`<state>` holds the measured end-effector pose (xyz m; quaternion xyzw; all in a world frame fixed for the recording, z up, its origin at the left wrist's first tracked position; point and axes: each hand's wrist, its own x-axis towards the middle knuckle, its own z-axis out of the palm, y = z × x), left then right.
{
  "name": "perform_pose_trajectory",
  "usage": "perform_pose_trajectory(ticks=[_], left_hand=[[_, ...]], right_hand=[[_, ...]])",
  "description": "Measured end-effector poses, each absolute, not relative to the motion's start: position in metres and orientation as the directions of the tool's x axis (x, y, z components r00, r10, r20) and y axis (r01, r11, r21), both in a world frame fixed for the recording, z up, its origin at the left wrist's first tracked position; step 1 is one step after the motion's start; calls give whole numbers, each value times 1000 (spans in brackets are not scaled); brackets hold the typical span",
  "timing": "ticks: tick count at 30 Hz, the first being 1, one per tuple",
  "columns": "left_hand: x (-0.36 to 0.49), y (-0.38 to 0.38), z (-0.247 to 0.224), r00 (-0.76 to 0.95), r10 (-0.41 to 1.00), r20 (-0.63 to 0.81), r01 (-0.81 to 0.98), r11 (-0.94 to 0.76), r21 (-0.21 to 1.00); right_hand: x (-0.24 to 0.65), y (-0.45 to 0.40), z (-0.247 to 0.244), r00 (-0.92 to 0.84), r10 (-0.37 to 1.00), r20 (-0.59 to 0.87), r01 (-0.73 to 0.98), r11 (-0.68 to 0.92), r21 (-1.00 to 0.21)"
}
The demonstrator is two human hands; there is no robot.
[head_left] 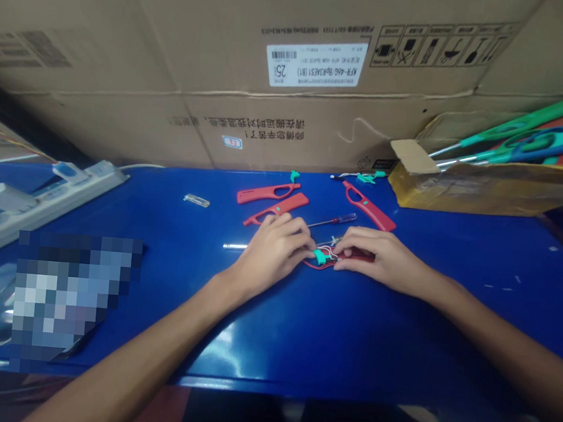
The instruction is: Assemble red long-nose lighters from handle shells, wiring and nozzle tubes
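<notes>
My left hand has its fingers closed at the green trigger piece of a red lighter shell on the blue table. Thin white wires loop between my hands. On the right, my right hand pinches at the wires and the inner parts in the shell, whose right part lies under its fingers. A metal tube sticks out left of my left hand. Just beyond the hands lies a screwdriver with a purple handle. My fingertips hide much of the small parts.
Red shell pieces and a green part with wires lie farther back. A carton at right holds long lighters. A power strip and a blurred-out object are at left. A large cardboard box stands behind.
</notes>
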<state>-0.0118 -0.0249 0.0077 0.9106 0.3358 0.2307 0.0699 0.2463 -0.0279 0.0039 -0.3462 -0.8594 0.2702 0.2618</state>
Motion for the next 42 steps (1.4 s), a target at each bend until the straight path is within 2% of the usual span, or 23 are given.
perform_pose_trajectory(ticks=[8,15,23,29,35,42], left_hand=[[-9,-25,4,629,661,409,617,-744,256],[-5,-26,4,616,688,383,646,-720,253],[-5,-26,5,645,653,396,658,-739,145],[-3,-25,3,656,626,422,673,-738,49],[-1,-28,5,695,565,446,672,-730,-124],[-3,-24,5,682,578,448,663,-747,-46]], right_hand=[[247,-26,4,-632,736,245,451,606,-655],[245,-25,4,-616,755,224,469,580,-665],[244,-25,4,-602,774,195,446,529,-721],[242,-26,5,-569,811,137,416,427,-802],[240,-27,7,-549,825,135,439,421,-794],[239,-27,7,-549,824,139,463,438,-771]])
